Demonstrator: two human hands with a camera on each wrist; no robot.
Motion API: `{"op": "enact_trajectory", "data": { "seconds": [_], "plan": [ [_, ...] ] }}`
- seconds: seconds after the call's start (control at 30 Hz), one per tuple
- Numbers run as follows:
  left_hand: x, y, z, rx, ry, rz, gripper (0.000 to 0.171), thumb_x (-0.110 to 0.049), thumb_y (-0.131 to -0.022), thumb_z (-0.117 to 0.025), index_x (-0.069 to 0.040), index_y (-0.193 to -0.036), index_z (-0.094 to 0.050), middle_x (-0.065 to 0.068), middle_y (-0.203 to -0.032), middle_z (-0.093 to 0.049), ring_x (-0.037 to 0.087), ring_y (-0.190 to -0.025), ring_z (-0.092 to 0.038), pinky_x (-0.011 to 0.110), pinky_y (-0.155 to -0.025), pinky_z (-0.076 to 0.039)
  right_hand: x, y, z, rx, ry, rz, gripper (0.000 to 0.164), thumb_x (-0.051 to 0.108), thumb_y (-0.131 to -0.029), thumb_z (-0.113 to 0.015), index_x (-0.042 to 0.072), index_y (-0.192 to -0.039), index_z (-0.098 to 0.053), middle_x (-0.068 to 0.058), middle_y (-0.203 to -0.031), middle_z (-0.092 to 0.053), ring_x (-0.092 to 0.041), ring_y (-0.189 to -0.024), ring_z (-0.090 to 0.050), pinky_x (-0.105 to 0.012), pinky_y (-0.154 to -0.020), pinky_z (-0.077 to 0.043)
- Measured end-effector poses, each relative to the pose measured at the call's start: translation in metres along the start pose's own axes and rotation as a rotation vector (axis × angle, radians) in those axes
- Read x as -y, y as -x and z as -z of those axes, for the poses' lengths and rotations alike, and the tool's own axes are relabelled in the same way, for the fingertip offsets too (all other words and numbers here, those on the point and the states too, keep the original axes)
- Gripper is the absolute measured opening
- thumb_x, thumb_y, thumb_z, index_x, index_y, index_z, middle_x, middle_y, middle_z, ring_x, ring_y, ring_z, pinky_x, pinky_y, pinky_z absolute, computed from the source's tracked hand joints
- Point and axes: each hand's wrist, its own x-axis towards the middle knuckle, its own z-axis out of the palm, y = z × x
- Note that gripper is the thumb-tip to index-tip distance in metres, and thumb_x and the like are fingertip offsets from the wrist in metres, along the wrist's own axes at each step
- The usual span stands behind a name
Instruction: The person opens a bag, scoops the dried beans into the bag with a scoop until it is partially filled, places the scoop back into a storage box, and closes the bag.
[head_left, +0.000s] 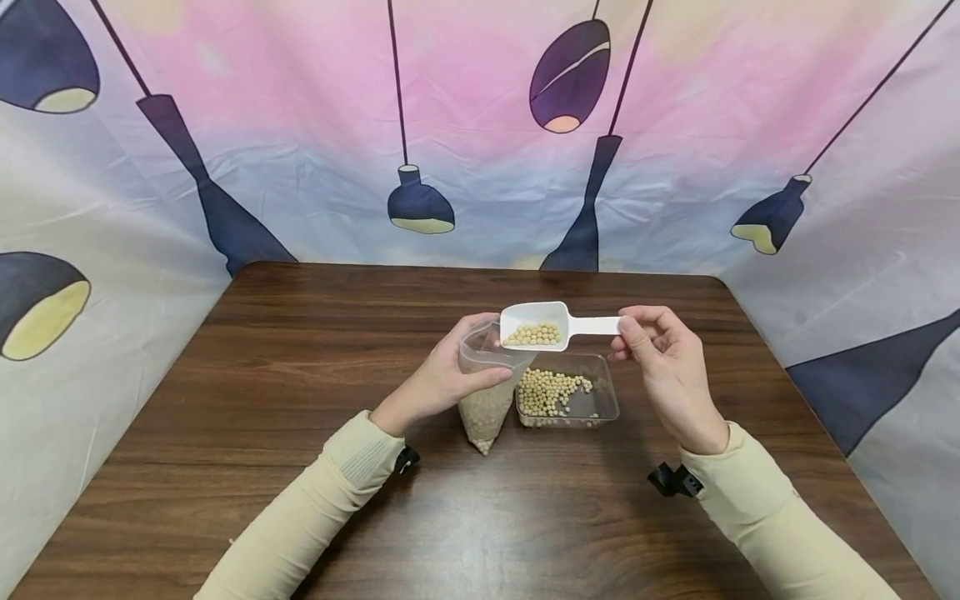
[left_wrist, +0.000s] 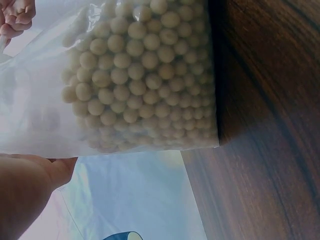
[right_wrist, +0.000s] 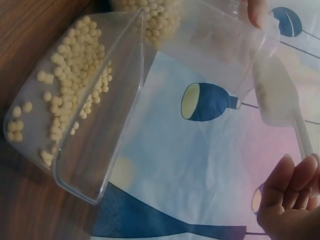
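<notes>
My left hand (head_left: 435, 379) grips a clear plastic bag (head_left: 486, 408) near its open top, thumb in front. Soybeans (left_wrist: 135, 75) fill the lower part of the bag, which hangs close over the table in the left wrist view. Between thumb and fingers, my right hand (head_left: 671, 375) pinches the handle of a white scoop (head_left: 558, 312). A small heap of soybeans (head_left: 536, 335) lies in the scoop, whose front edge overlaps the bag's mouth. Below the scoop stands a clear plastic container (right_wrist: 100, 182) with more soybeans (right_wrist: 75, 70) gathered toward one side.
The wooden table (head_left: 300, 358) spreads out around the bag and container. Behind it hangs a cloth backdrop (head_left: 322, 192) printed with lamps, continuing along both sides. Black wrist straps (head_left: 675, 481) show at the sleeves.
</notes>
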Motion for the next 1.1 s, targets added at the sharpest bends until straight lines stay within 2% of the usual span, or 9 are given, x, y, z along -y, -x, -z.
{"op": "enact_trajectory", "data": {
  "seconds": [0.27, 0.4, 0.63, 0.7, 0.8, 0.87, 0.93, 1.0, 1.1],
  "plan": [
    [-0.002, 0.001, -0.001, -0.011, 0.005, 0.014, 0.065, -0.005, -0.085, -0.075, -0.013, -0.14, -0.042, 0.012, -0.116, -0.055, 0.026, -0.112, -0.053, 0.043, -0.097, -0.043, 0.008, 0.001, -0.003, -0.014, 0.079, 0.065, 0.019, 0.004, -0.097, -0.059, -0.011, -0.107, -0.055, -0.004, -0.074, -0.063, -0.01, -0.068, -0.062, -0.024, -0.065, -0.054],
    [-0.002, 0.001, -0.002, -0.01, 0.014, 0.008, 0.066, -0.004, -0.085, -0.075, -0.011, -0.14, -0.041, 0.014, -0.117, -0.054, 0.028, -0.114, -0.053, 0.045, -0.098, -0.042, 0.011, 0.003, -0.005, -0.024, 0.14, 0.136, 0.017, 0.002, -0.095, -0.061, -0.011, -0.106, -0.057, -0.006, -0.074, -0.063, -0.014, -0.067, -0.063, -0.024, -0.064, -0.054],
    [0.0, 0.0, -0.002, -0.003, 0.014, -0.01, 0.066, -0.005, -0.084, -0.076, -0.014, -0.14, -0.042, 0.012, -0.116, -0.056, 0.026, -0.113, -0.055, 0.044, -0.096, -0.044, 0.015, 0.007, -0.005, -0.004, 0.266, 0.359, 0.015, -0.007, -0.092, -0.061, -0.01, -0.107, -0.059, -0.011, -0.076, -0.062, -0.015, -0.068, -0.061, -0.02, -0.062, -0.05],
    [0.0, 0.0, -0.001, -0.002, 0.003, -0.011, 0.066, -0.006, -0.084, -0.076, -0.015, -0.14, -0.042, 0.012, -0.116, -0.056, 0.026, -0.113, -0.055, 0.044, -0.094, -0.046, 0.021, 0.009, -0.006, -0.03, 0.31, 0.438, 0.015, -0.011, -0.09, -0.061, -0.011, -0.105, -0.06, -0.01, -0.075, -0.06, -0.012, -0.068, -0.06, -0.019, -0.06, -0.047],
    [0.001, 0.0, -0.002, -0.002, -0.011, -0.008, 0.067, -0.007, -0.084, -0.076, -0.015, -0.141, -0.041, 0.012, -0.118, -0.056, 0.026, -0.113, -0.056, 0.043, -0.089, -0.048, 0.032, 0.011, -0.004, -0.114, 0.379, 0.549, 0.015, -0.014, -0.089, -0.06, -0.013, -0.104, -0.062, -0.01, -0.075, -0.059, -0.01, -0.066, -0.056, -0.019, -0.057, -0.042],
    [0.001, 0.0, -0.002, -0.004, -0.018, -0.008, 0.067, -0.007, -0.084, -0.076, -0.015, -0.141, -0.041, 0.012, -0.118, -0.056, 0.026, -0.114, -0.055, 0.043, -0.089, -0.048, 0.036, 0.01, 0.001, -0.162, 0.464, 0.609, 0.014, -0.013, -0.089, -0.06, -0.013, -0.103, -0.063, -0.011, -0.077, -0.058, -0.008, -0.068, -0.054, -0.018, -0.061, -0.041],
    [0.0, 0.0, -0.002, -0.007, -0.016, -0.009, 0.067, -0.006, -0.084, -0.076, -0.015, -0.141, -0.041, 0.012, -0.118, -0.056, 0.026, -0.114, -0.056, 0.043, -0.089, -0.048, 0.032, 0.008, 0.01, -0.162, 0.606, 0.651, 0.014, -0.009, -0.089, -0.062, -0.01, -0.103, -0.064, -0.012, -0.078, -0.059, -0.008, -0.068, -0.051, -0.019, -0.062, -0.038],
    [0.0, 0.0, -0.002, -0.011, -0.015, -0.011, 0.067, -0.006, -0.084, -0.076, -0.014, -0.141, -0.042, 0.012, -0.118, -0.056, 0.026, -0.114, -0.056, 0.043, -0.089, -0.048, 0.023, 0.006, 0.018, -0.099, 0.768, 0.677, 0.014, -0.005, -0.09, -0.063, -0.007, -0.104, -0.065, -0.011, -0.08, -0.059, -0.01, -0.068, -0.05, -0.021, -0.062, -0.039],
    [0.001, 0.0, -0.002, -0.016, -0.016, -0.011, 0.066, -0.005, -0.084, -0.076, -0.013, -0.14, -0.042, 0.013, -0.118, -0.056, 0.028, -0.115, -0.055, 0.043, -0.09, -0.048, 0.007, 0.006, 0.023, 0.049, 0.969, 0.693, 0.014, -0.003, -0.09, -0.063, -0.005, -0.103, -0.063, -0.011, -0.082, -0.058, -0.016, -0.068, -0.05, -0.029, -0.058, -0.042]
  ]
}}
